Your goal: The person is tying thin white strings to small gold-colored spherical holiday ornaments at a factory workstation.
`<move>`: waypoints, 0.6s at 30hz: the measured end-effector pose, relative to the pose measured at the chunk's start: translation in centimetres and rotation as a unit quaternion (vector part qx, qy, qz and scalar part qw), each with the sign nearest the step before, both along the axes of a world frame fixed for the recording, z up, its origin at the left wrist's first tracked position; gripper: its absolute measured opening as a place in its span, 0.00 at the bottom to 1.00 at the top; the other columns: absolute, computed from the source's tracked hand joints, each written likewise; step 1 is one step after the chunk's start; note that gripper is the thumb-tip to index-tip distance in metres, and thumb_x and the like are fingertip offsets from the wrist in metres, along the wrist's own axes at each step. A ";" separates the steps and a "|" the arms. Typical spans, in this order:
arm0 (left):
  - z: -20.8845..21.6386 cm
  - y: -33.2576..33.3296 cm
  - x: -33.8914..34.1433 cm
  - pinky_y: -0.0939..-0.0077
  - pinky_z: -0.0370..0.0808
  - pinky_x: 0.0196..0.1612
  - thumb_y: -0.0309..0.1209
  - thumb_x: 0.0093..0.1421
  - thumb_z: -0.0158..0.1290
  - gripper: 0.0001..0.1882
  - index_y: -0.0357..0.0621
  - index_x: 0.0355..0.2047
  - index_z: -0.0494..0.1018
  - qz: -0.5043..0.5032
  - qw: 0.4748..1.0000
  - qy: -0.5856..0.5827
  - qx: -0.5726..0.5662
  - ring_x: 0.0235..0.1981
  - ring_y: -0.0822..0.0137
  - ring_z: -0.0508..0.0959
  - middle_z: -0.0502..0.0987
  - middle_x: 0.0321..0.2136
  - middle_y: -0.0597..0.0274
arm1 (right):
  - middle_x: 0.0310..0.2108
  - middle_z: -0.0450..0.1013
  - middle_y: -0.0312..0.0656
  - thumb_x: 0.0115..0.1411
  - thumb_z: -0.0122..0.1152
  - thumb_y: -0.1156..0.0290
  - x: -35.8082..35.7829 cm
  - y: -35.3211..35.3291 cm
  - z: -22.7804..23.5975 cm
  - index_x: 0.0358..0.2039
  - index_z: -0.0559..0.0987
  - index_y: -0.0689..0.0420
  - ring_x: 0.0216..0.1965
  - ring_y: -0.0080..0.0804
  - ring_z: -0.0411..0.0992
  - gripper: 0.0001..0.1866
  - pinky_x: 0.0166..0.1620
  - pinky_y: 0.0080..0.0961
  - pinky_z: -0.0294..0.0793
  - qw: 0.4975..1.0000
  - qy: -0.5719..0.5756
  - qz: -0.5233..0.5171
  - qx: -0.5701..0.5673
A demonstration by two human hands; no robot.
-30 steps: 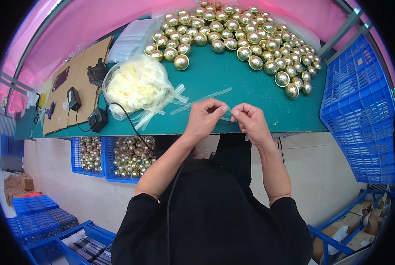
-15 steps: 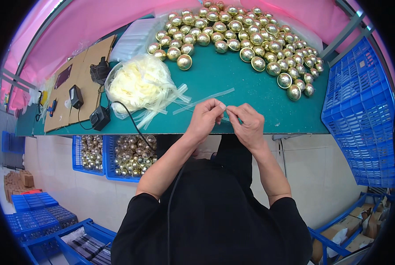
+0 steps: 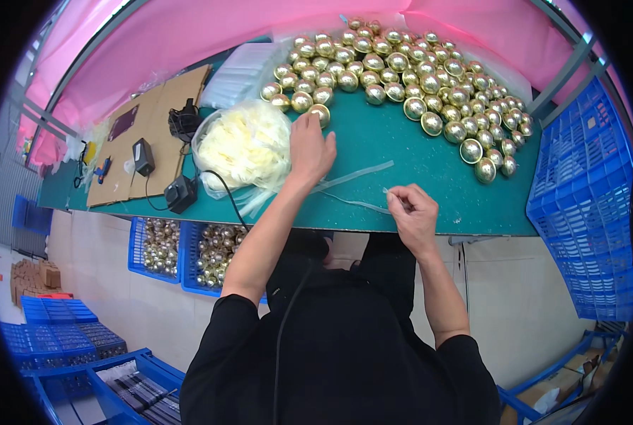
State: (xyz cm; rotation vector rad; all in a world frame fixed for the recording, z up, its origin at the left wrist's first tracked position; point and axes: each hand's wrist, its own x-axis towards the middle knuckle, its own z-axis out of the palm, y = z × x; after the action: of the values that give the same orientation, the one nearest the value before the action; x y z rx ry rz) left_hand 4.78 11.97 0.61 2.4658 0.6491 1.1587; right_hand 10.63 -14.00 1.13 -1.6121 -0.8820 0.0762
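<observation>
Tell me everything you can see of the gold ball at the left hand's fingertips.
The gold ball is rounded and shiny, with bright reflections and a visible rim; it looks metallic, though plating can't be ruled out. It rests on the green tabletop, at the near left edge of the spread of other gold balls. The left hand partly covers its left and near side; contact looks likely but isn't certain. Its underside is hidden.

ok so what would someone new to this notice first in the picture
Probably the mass of shiny gold balls spread over the far middle and right of the green table. Next, the clear bag of pale yellow strips left of centre, with the left hand beside it. Bright pink sheeting along the back also stands out.
</observation>
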 end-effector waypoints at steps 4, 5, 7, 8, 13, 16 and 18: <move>1.0 2.5 2.7 0.51 0.75 0.53 0.35 0.56 0.66 0.25 0.36 0.50 0.73 0.075 0.989 0.130 0.003 0.52 0.41 0.75 0.76 0.46 0.41 | 0.26 0.72 0.32 0.63 0.68 0.78 -0.1 -0.2 -0.1 0.33 0.83 0.64 0.25 0.14 0.65 0.03 0.27 0.17 0.62 1.000 0.020 -0.003 -0.002; 1.1 2.9 3.2 0.51 0.75 0.53 0.35 0.56 0.66 0.25 0.36 0.50 0.73 0.073 0.989 0.129 0.006 0.52 0.41 0.75 0.76 0.46 0.41 | 0.26 0.72 0.32 0.63 0.68 0.78 -0.1 -0.3 -0.4 0.33 0.83 0.64 0.25 0.14 0.64 0.03 0.27 0.17 0.61 1.000 0.029 -0.002 0.000; 1.1 3.7 3.6 0.50 0.77 0.50 0.36 0.56 0.67 0.27 0.37 0.51 0.71 0.064 0.981 0.180 0.032 0.50 0.41 0.77 0.76 0.45 0.42 | 0.26 0.71 0.31 0.63 0.68 0.77 0.0 -0.5 -0.6 0.33 0.83 0.64 0.25 0.14 0.63 0.03 0.28 0.17 0.60 0.999 0.039 -0.003 0.001; 0.9 3.8 3.7 0.50 0.77 0.50 0.36 0.56 0.67 0.27 0.37 0.51 0.71 0.062 0.981 0.181 0.033 0.50 0.41 0.77 0.76 0.45 0.42 | 0.26 0.71 0.31 0.63 0.68 0.77 0.0 -0.6 -0.6 0.33 0.83 0.64 0.25 0.13 0.63 0.03 0.28 0.17 0.60 0.999 0.044 -0.003 0.001; 0.8 4.3 4.3 0.51 0.78 0.49 0.37 0.55 0.67 0.29 0.38 0.54 0.73 0.044 0.975 0.218 -0.014 0.48 0.43 0.80 0.78 0.49 0.40 | 0.26 0.71 0.30 0.63 0.68 0.77 0.0 -1.3 -0.8 0.32 0.83 0.64 0.25 0.12 0.63 0.04 0.28 0.16 0.60 0.999 0.053 -0.011 0.001; 0.3 2.3 3.2 0.58 0.80 0.48 0.37 0.54 0.69 0.33 0.37 0.58 0.72 -0.085 0.989 0.085 -0.082 0.43 0.50 0.82 0.79 0.49 0.43 | 0.28 0.71 0.29 0.65 0.67 0.78 0.2 -1.8 -1.2 0.33 0.83 0.64 0.26 0.11 0.63 0.03 0.28 0.15 0.60 0.996 0.086 -0.018 0.014; 0.8 -1.4 2.1 0.65 0.79 0.49 0.37 0.53 0.70 0.37 0.38 0.61 0.71 -0.192 0.957 0.088 -0.198 0.42 0.59 0.81 0.79 0.50 0.51 | 0.29 0.71 0.27 0.66 0.65 0.78 0.9 -2.1 -1.6 0.35 0.83 0.64 0.26 0.10 0.63 0.03 0.29 0.14 0.60 0.992 0.114 -0.035 0.031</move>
State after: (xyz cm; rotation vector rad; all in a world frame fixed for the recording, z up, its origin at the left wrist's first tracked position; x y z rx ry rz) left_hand 6.90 10.57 1.37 2.2256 0.3737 0.5995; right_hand 11.52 -16.15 -0.50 -1.5401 -0.6441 0.1789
